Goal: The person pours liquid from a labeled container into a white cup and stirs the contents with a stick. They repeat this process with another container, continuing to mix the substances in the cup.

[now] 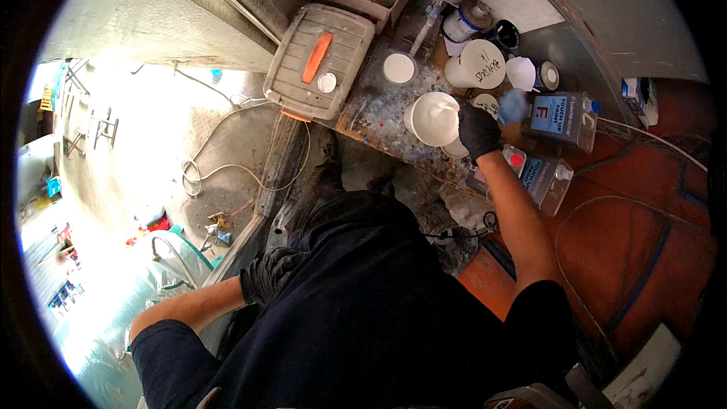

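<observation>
The right hand [478,133] (black-gloved) is at the tub's [410,117] rim. The left hand [273,273] rests against the torso [356,280]; neither grip is clear.

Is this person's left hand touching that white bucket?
Apart: the head view shows the gloved left hand down beside the dark shirt, with a wide gap to the white bucket on the worktop.
</observation>
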The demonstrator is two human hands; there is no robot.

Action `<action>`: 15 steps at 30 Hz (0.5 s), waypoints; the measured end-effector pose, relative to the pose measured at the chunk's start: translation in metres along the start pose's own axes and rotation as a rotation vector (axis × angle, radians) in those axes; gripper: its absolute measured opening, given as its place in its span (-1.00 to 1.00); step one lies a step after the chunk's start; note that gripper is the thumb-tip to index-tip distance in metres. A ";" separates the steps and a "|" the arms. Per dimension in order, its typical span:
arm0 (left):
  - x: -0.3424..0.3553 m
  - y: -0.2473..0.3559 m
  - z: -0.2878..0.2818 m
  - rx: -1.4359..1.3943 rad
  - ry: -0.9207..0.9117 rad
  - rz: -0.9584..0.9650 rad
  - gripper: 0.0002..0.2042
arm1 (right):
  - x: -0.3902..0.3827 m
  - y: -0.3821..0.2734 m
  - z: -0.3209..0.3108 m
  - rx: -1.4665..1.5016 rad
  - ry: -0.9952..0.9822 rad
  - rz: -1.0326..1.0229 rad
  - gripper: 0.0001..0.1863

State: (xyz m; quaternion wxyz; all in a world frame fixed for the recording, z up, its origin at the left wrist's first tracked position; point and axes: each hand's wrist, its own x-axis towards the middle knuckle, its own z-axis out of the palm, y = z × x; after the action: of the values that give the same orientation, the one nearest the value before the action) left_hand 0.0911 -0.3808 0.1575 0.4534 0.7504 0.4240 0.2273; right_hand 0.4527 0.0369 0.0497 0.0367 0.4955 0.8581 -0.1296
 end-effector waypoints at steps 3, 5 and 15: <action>0.003 0.003 -0.003 -0.033 -0.009 -0.021 -0.54 | -0.010 0.006 0.008 -0.126 -0.200 -0.054 -0.80; 0.005 0.002 -0.004 -0.027 -0.014 -0.001 -0.54 | -0.011 0.008 0.020 -0.092 -0.266 -0.098 -0.79; -0.002 0.002 0.001 -0.093 0.006 -0.081 -0.57 | -0.008 0.002 0.007 -0.113 -0.121 0.036 -0.79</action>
State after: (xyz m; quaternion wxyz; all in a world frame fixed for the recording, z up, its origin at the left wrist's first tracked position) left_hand 0.0916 -0.3830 0.1590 0.4953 0.7101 0.4443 0.2302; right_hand 0.4580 0.0290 0.0438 0.1187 0.4994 0.8511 -0.1100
